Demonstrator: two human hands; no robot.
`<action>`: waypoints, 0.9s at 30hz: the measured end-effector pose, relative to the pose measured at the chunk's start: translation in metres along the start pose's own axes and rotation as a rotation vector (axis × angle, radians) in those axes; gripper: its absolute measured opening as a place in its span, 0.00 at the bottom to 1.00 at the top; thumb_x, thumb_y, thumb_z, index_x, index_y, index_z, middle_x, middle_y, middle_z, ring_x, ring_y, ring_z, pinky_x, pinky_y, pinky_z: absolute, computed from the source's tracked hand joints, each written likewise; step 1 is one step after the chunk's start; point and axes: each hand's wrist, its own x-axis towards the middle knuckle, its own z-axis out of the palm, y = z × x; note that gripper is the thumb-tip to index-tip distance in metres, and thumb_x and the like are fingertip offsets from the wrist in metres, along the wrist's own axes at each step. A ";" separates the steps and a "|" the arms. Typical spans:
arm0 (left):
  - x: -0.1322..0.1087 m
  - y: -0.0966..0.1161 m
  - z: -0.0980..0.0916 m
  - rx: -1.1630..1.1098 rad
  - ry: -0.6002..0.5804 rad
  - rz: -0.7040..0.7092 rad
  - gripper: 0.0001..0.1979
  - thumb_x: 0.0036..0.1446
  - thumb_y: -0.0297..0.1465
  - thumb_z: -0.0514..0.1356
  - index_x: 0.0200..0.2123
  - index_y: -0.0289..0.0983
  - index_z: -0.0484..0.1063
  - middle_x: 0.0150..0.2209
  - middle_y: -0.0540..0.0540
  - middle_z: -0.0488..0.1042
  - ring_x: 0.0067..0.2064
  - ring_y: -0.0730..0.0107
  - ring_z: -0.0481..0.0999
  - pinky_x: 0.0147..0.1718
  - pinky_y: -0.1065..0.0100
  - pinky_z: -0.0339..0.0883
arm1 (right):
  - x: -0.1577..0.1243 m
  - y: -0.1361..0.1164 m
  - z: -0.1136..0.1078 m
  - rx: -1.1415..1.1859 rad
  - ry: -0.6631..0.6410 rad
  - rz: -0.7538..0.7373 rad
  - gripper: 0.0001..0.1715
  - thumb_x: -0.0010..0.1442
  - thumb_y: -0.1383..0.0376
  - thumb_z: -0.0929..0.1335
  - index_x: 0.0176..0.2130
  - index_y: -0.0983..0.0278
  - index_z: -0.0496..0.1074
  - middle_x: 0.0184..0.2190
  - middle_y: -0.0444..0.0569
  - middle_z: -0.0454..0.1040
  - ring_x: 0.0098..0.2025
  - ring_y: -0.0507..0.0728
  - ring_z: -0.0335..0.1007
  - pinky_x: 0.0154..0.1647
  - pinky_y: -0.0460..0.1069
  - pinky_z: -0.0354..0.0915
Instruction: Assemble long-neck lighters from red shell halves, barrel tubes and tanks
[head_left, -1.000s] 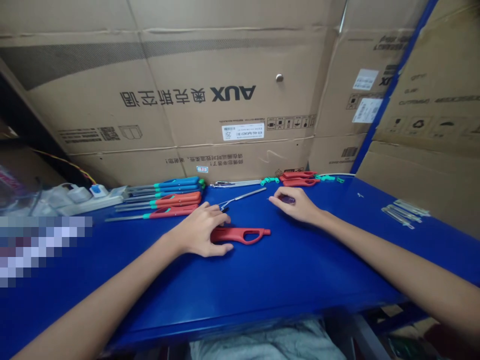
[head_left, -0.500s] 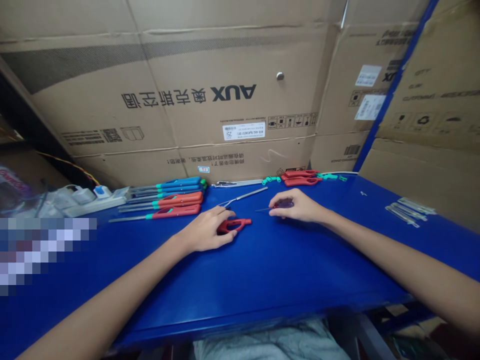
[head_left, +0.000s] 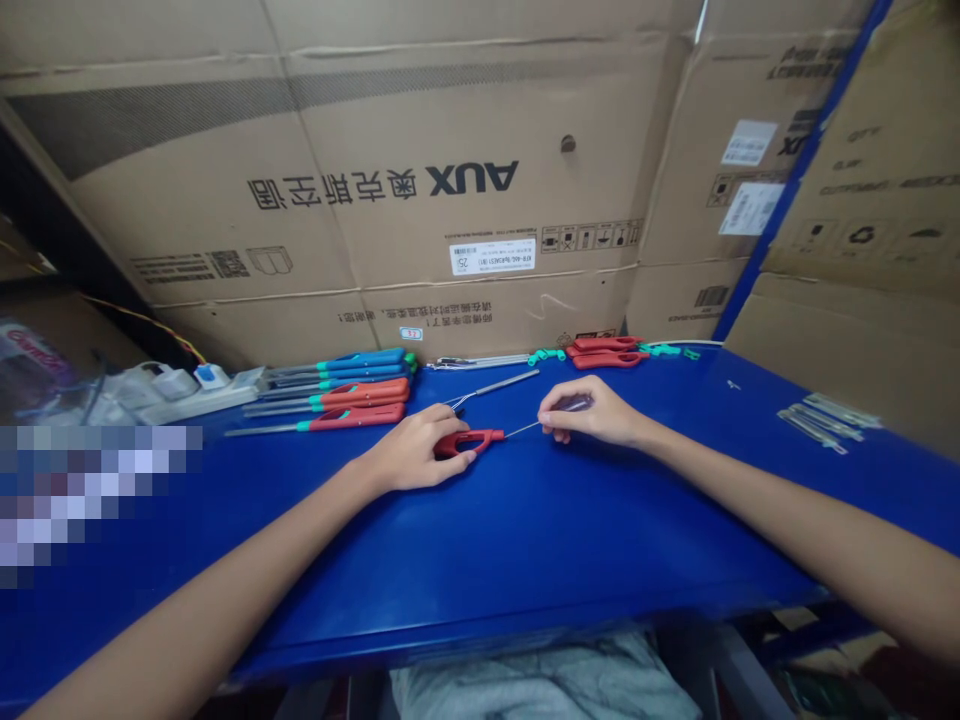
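Left hand [head_left: 412, 450], centre of frame, closed round red handle [head_left: 448, 442] on table [head_left: 487, 570]. Right hand [head_left: 600, 415], right of centre, pinching screwdriver [head_left: 577, 403], shaft reaching handle's narrow end; whether inserted, cannot tell. Work seems partway: handle bears no rod. Handle plain red, looped opening. Just beyond, loose metal rod [head_left: 506, 383] with wires, apparently unfitted. Left of centre, rodded lighters [head_left: 360, 417], seemingly done. Farther, spare rods [head_left: 487, 361], rodless red handles [head_left: 607, 358], seemingly left.

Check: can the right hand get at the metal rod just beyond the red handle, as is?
Likely yes: only blue tabletop shows between right hand and metal rod, though the thin-shafted tool it grips may hinder grasping.
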 end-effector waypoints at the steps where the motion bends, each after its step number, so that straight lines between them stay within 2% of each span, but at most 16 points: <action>1: 0.000 0.001 0.000 -0.003 0.003 0.000 0.17 0.62 0.42 0.55 0.40 0.34 0.74 0.34 0.44 0.69 0.34 0.66 0.70 0.34 0.66 0.65 | 0.000 0.000 0.000 0.005 0.001 0.000 0.17 0.46 0.56 0.76 0.27 0.66 0.74 0.22 0.46 0.75 0.22 0.52 0.71 0.25 0.48 0.69; 27: 0.000 0.009 -0.002 0.001 -0.007 0.048 0.15 0.61 0.39 0.56 0.40 0.33 0.74 0.34 0.44 0.71 0.35 0.65 0.71 0.36 0.66 0.66 | 0.000 0.004 0.005 -0.089 -0.066 -0.007 0.18 0.48 0.53 0.75 0.28 0.66 0.74 0.22 0.46 0.76 0.25 0.53 0.73 0.31 0.49 0.70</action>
